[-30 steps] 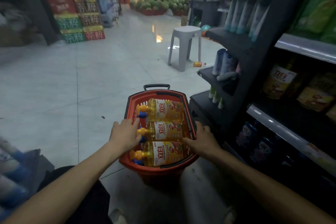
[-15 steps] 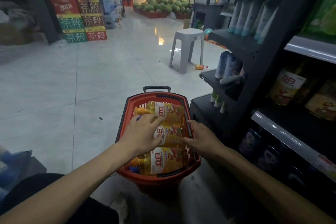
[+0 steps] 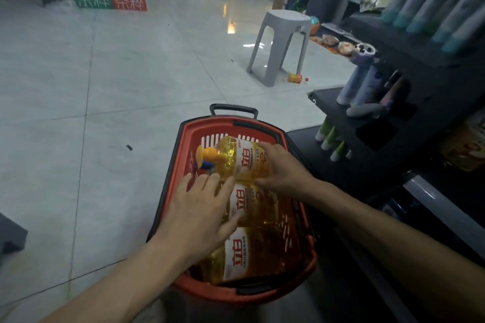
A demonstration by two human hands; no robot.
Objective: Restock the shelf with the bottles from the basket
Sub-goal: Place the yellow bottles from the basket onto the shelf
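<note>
Well, three bottles (image 3: 241, 204) inside red basket (image 3: 225, 127)

dim indoor light | glare patch on floor (image 3: 231, 26) | soft blur | wide-angle edge bending

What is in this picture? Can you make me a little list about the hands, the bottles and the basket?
place: shop aisle with a pale tiled floor
basket: red, on the floor beside a dark shelf
bottles: three yellow ones lying on their sides in the basket
far bottle: gripped by the right hand
middle bottle: the left hand rests on it, fingers spread
near bottle: untouched
stool: grey, standing farther down the aisle
</note>
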